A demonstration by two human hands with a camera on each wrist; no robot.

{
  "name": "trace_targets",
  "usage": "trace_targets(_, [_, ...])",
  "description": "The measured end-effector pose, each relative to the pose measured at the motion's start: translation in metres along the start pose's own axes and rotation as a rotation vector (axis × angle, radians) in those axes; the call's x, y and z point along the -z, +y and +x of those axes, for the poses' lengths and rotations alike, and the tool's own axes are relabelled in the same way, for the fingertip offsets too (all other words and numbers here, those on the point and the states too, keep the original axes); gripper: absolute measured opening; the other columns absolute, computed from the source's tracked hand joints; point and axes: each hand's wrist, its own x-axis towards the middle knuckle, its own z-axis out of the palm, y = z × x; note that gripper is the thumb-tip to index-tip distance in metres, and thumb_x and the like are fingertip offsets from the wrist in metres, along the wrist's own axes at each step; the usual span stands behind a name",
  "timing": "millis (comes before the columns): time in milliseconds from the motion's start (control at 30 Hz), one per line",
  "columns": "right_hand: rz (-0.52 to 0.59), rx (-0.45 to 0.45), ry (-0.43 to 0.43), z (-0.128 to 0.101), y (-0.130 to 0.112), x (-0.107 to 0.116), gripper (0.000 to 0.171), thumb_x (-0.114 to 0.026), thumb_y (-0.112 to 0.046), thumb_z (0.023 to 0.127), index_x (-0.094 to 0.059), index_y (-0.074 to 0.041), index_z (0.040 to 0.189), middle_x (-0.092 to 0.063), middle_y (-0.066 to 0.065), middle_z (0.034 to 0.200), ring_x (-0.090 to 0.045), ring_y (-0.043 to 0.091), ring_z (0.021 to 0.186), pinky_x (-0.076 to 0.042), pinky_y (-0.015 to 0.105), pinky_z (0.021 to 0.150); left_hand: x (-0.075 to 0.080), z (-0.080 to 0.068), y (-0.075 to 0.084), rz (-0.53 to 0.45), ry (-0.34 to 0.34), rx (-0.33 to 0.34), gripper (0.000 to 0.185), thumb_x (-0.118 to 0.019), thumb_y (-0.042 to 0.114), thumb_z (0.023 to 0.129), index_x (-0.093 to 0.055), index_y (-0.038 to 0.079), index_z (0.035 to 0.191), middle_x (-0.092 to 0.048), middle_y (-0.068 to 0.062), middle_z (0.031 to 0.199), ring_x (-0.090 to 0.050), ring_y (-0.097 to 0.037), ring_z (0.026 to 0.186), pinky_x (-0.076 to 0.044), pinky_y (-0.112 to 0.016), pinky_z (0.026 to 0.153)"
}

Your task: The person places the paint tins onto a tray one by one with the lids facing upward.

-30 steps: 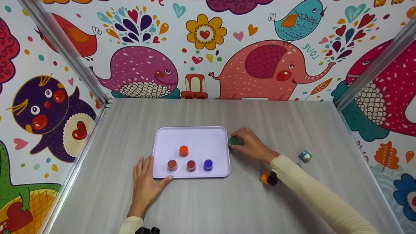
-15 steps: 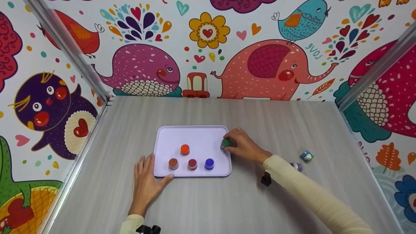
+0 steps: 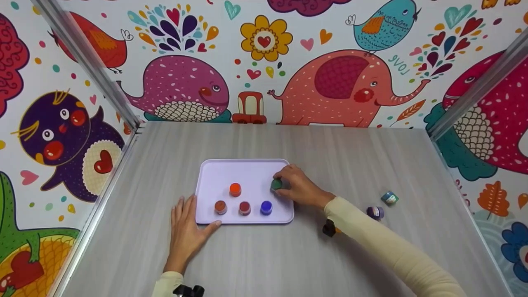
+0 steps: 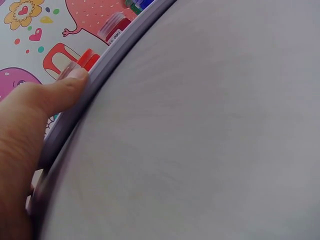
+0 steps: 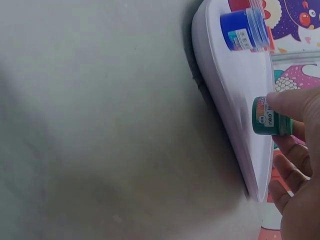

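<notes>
I am pinching the green jar [image 3: 276,184] in my right hand [image 3: 298,189], thumb on one side and fingertips [image 5: 292,103] on the other, and I am holding it over the right part of the tray [image 3: 247,170], just inside the rim. Whether its base is touching the tray yet I cannot tell. My left hand [image 3: 185,231] is lying flat on the table [image 3: 264,255], fingers straight, with the thumb pressing against the tray's near left edge.

The jar is looking small and, I judge, light: a stiff little plastic pot with a screw lid and a paper label round its body. I am taking it by the sides, across the label, which probably grips better than the smooth lid. It is unlikely to break, but it is round, so it could roll if I am letting it tip.

The tray seems thin and slick, and likely to slide on the table, which is why my left thumb is steadying it.

On the tray the orange jar [image 3: 234,189], the brown jar [image 3: 220,207], the red jar [image 3: 244,208] and the blue jar [image 3: 266,207] are standing upright, apart from one another. The blue one is nearest my right hand.
</notes>
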Motion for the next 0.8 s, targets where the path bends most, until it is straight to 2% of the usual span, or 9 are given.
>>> trace_targets(300, [-0.010, 0.042, -0.032, 0.009, -0.010, -0.010, 0.041, -0.085, -0.014, 0.099, -0.072, -0.002, 0.136, -0.069, 0.006, 0.125, -0.055, 0.022, 0.121, -0.053, 0.043, 0.109, -0.001, 0.001, -0.002, -0.009, 0.009, -0.005, 0.114, -0.087, 0.059, 0.087, -0.036, -0.003, 0.168, -0.038, -0.027, 0.172, -0.015, -0.051, 0.165, -0.001, -0.068, 0.134])
trace_targets(533, [-0.017, 0.037, -0.062, 0.018, -0.018, -0.019, 0.044, -0.085, -0.018, 0.100, -0.072, -0.004, 0.139, -0.069, 0.004, 0.128, -0.054, 0.021, 0.123, -0.052, 0.041, 0.111, 0.000, 0.000, -0.002, -0.015, 0.009, -0.003, 0.115, -0.088, 0.059, 0.086, -0.035, -0.001, 0.169, -0.037, -0.026, 0.172, -0.014, -0.051, 0.165, 0.000, -0.067, 0.134])
trace_targets(800, [-0.065, 0.079, -0.085, 0.031, -0.029, -0.030, 0.041, -0.084, -0.020, 0.100, -0.073, -0.003, 0.136, -0.073, 0.006, 0.127, -0.056, 0.025, 0.125, -0.047, 0.046, 0.114, -0.001, -0.001, -0.001, -0.006, 0.039, -0.024, 0.112, -0.086, 0.060, 0.087, -0.039, -0.002, 0.166, -0.041, -0.027, 0.169, -0.017, -0.053, 0.163, -0.003, -0.070, 0.132])
